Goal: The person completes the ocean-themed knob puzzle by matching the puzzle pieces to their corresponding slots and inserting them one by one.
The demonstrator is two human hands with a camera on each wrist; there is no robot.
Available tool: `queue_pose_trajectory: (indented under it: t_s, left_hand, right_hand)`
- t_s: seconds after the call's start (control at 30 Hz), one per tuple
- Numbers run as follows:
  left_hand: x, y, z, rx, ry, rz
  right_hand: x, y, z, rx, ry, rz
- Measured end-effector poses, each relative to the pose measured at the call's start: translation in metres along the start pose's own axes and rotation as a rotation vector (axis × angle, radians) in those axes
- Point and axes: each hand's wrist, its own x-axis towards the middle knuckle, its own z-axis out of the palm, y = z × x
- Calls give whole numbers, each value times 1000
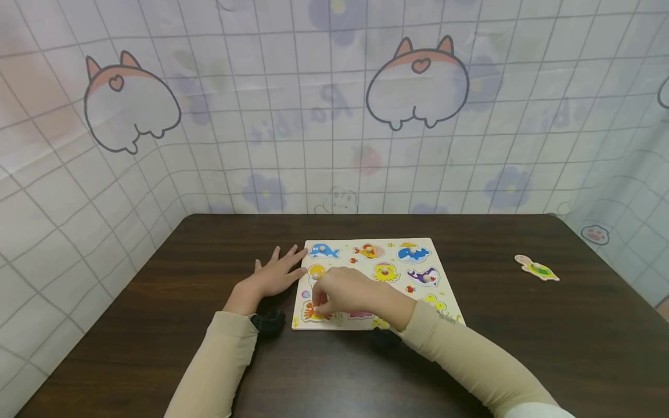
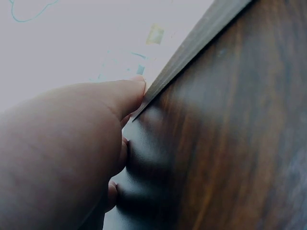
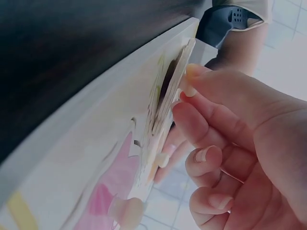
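A pale wooden peg puzzle board (image 1: 342,295) with sea-animal pieces lies on the table. My right hand (image 1: 342,290) reaches over its near left corner and pinches the small knob of an orange crab puzzle piece (image 1: 309,312). In the right wrist view the crab piece (image 3: 171,91) stands tilted, one edge raised off the board. A pink piece (image 3: 115,175) with a round knob is close by. My left hand (image 1: 274,276) is spread flat on the table, fingertips touching the board's left edge. In the left wrist view a fingertip (image 2: 136,88) meets that edge.
A turtle-shaped piece (image 1: 538,268) lies apart on the right side of the dark wooden table (image 1: 157,290). Whale, fish and octopus pieces (image 1: 385,271) sit in the board. A patterned cloth (image 1: 324,157) hangs behind the table and along both sides.
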Motion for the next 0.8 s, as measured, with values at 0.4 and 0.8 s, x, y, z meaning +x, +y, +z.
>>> queue_pose_trajectory:
  t_s: [0.4,0.8]
  left_hand:
    - [1,0,0,4,1,-6]
    - [0,0,0,-9,2,12]
  right_hand:
    - [4,-1,2,-14,-7,32]
    - [0,-3,5,-43,-1,60]
